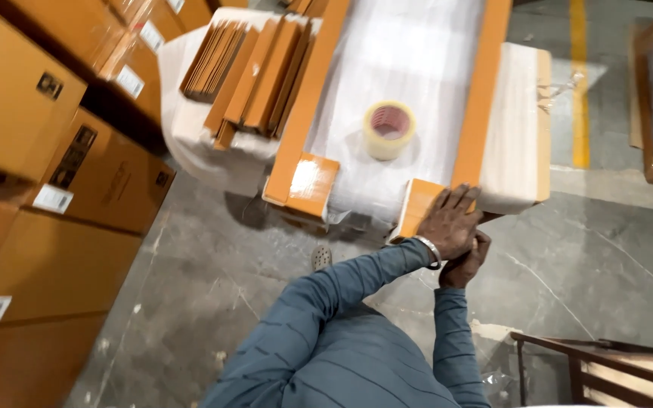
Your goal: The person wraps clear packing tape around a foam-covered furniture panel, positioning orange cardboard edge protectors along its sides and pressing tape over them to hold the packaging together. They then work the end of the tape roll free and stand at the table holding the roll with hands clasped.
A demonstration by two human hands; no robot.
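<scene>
A long package wrapped in white film (410, 68) lies in front of me, edged with orange cardboard strips (485, 83). My left hand (449, 221), with a metal bangle on the wrist, lies flat with fingers spread on the orange cardboard corner piece (419, 204) at the package's near right end. My right hand (465, 264) sits just below it with fingers curled under that end; the left wrist partly hides it, so what it grips is unclear. A roll of clear tape (389, 128) rests on top of the package. The near left corner carries a second orange corner piece (307, 181).
A stack of folded orange cardboard pieces (255, 75) lies to the left of the package. Brown cartons (54, 189) are stacked along the left. A pale wooden board (519, 128) sticks out under the package. Dark wooden frame (591, 370) at bottom right, yellow floor line (580, 83).
</scene>
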